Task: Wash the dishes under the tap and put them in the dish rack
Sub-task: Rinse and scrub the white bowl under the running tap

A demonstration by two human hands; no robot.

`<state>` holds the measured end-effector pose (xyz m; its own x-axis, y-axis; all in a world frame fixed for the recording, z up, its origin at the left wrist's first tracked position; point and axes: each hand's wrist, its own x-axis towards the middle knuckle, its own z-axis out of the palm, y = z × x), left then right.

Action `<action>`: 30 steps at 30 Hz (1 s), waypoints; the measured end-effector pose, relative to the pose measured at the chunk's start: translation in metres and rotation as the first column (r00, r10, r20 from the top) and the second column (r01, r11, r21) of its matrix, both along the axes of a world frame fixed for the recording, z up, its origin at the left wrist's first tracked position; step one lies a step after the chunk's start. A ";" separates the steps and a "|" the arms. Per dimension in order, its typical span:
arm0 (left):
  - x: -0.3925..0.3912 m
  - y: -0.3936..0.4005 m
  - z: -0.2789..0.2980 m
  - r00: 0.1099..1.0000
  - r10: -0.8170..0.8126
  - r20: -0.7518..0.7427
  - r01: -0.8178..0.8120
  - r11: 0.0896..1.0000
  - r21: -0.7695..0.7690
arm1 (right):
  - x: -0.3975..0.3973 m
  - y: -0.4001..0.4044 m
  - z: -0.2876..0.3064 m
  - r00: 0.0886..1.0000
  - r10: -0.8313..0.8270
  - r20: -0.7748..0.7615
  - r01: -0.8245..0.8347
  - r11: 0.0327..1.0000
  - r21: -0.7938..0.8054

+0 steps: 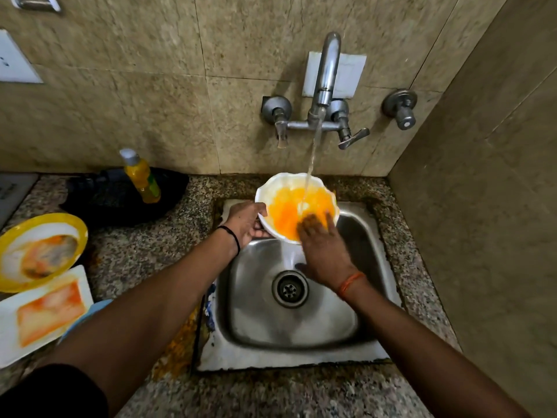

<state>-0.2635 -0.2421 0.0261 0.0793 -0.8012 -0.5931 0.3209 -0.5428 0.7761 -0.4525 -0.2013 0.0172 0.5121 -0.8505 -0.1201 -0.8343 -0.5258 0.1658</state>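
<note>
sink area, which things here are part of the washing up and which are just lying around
Part of the job:
white scalloped bowl with orange residue, held by left hand, rubbed by right hand
running metal wall tap
steel sink
dirty yellow-rimmed round plate
dirty white rectangular plate
yellow liquid bottle

Lying about:
black pan
wall switch plate

A white scalloped-rim bowl [297,206], its inside coated in orange-yellow residue, is held tilted toward the viewer above the sink's twelve o'clock edge, directly under the running stream from the curved chrome wall tap [327,73]. At nine o'clock on the counter lie a round yellow-rimmed plate [42,251] smeared orange and, just below it, a white rectangular plate [45,312] with an orange stain.
</note>
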 end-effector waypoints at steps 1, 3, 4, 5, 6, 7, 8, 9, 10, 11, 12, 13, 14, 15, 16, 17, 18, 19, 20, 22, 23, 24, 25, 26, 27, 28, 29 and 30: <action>-0.001 0.000 -0.002 1.000 -0.012 0.017 0.012 1.000 0.004 | 0.004 0.006 -0.002 0.998 0.053 0.042 -0.056 0.996 0.066; -0.001 0.000 -0.005 0.999 -0.038 0.032 0.037 0.999 0.010 | -0.003 0.005 0.004 0.998 0.008 0.065 -0.015 0.994 0.112; -0.001 0.001 -0.006 0.999 -0.045 0.030 0.044 0.999 0.010 | -0.008 0.000 0.009 0.998 -0.064 0.014 0.063 0.996 0.062; -0.002 0.001 -0.007 0.999 -0.045 0.027 0.045 0.999 0.010 | -0.011 -0.003 0.013 0.987 -0.145 -0.068 0.145 0.989 0.004; -0.004 0.002 -0.008 0.999 -0.043 0.028 0.043 0.999 0.010 | -0.009 -0.002 0.013 0.975 -0.193 -0.111 0.192 0.981 -0.021; -0.006 0.002 -0.008 0.998 -0.044 0.037 0.043 0.999 0.007 | -0.002 0.002 0.008 0.979 -0.179 -0.095 0.180 0.984 0.002; -0.008 0.002 -0.008 0.998 -0.045 0.050 0.045 0.999 0.003 | 0.006 0.008 0.002 0.993 -0.120 -0.018 0.121 0.990 0.070; -0.008 0.003 -0.007 0.997 -0.045 0.065 0.045 0.999 0.001 | 0.013 0.014 -0.002 0.992 -0.083 0.094 0.066 0.983 0.169; -0.007 0.003 -0.008 0.996 -0.043 0.077 0.043 0.999 -0.001 | 0.014 0.016 -0.003 0.979 -0.084 0.184 0.036 0.968 0.250; -0.004 0.004 -0.009 0.996 -0.036 0.081 0.037 0.999 -0.003 | 0.008 0.012 -0.001 0.974 -0.090 0.210 0.032 0.963 0.267; -0.002 0.005 -0.010 0.997 -0.026 0.078 0.026 1.000 -0.005 | 0.000 0.005 0.002 0.983 -0.093 0.160 0.056 0.974 0.219; 0.000 0.005 -0.011 0.997 -0.019 0.071 0.020 1.000 -0.004 | -0.010 -0.001 0.005 0.991 -0.107 0.074 0.096 0.986 0.135; 0.000 0.006 -0.011 0.998 -0.014 0.058 0.015 1.000 -0.003 | -0.016 -0.005 0.006 0.990 -0.138 -0.003 0.138 0.988 0.063; 0.000 0.007 -0.013 0.999 -0.011 0.043 0.011 1.000 0.000 | -0.017 -0.006 0.005 0.989 -0.149 -0.024 0.149 0.989 0.022; 0.000 0.008 -0.013 0.999 -0.011 0.034 0.011 1.000 0.002 | -0.012 -0.004 0.003 0.993 -0.114 -0.002 0.114 0.993 0.019; 0.001 0.009 -0.014 1.000 -0.011 0.029 0.010 1.000 0.002 | -0.005 0.000 -0.001 0.997 -0.043 0.056 0.040 0.998 0.046; 0.003 0.009 -0.015 1.000 -0.014 0.026 0.014 1.000 0.002 | 0.001 0.003 -0.004 0.992 0.027 0.126 -0.037 0.996 0.077; 0.006 0.010 -0.015 0.999 -0.024 0.021 0.024 1.000 0.004 | 0.002 0.005 -0.005 0.979 0.069 0.194 -0.088 0.992 0.091; 0.011 0.010 -0.016 0.999 -0.042 0.012 0.042 0.999 0.008 | -0.003 0.004 -0.003 0.966 0.086 0.243 -0.107 0.991 0.077; 0.022 0.009 -0.016 0.995 -0.092 -0.025 0.093 0.996 0.009 | -0.020 -0.009 0.004 0.951 0.105 0.292 -0.103 0.994 -0.021; 0.028 0.008 -0.015 0.992 -0.116 -0.042 0.116 0.993 0.007 | -0.029 -0.015 0.008 0.948 0.117 0.295 -0.098 0.992 -0.078; 0.033 0.007 -0.014 0.989 -0.138 -0.051 0.138 0.990 0.006 | -0.036 -0.022 0.013 0.952 0.132 0.277 -0.103 0.988 -0.119; 0.036 0.005 -0.013 0.986 -0.158 -0.052 0.159 0.987 0.008 | -0.038 -0.027 0.018 0.956 0.164 0.243 -0.131 0.981 -0.146; 0.039 0.004 -0.013 0.983 -0.174 -0.051 0.174 0.985 0.010 | -0.038 -0.032 0.023 0.955 0.204 0.217 -0.171 0.972 -0.162; 0.040 0.003 -0.012 0.983 -0.179 -0.048 0.180 0.984 0.012 | -0.037 -0.036 0.028 0.945 0.239 0.222 -0.203 0.964 -0.174; 0.040 0.002 -0.011 0.984 -0.172 -0.044 0.173 0.985 0.014 | -0.035 -0.038 0.034 0.934 0.255 0.251 -0.214 0.960 -0.181; 0.039 0.001 -0.010 0.987 -0.157 -0.042 0.158 0.987 0.017 | -0.033 -0.040 0.039 0.923 0.252 0.290 -0.207 0.962 -0.178; 0.038 0.000 -0.008 0.989 -0.140 -0.051 0.141 0.990 0.017 | -0.032 -0.040 0.044 0.915 0.225 0.335 -0.180 0.971 -0.159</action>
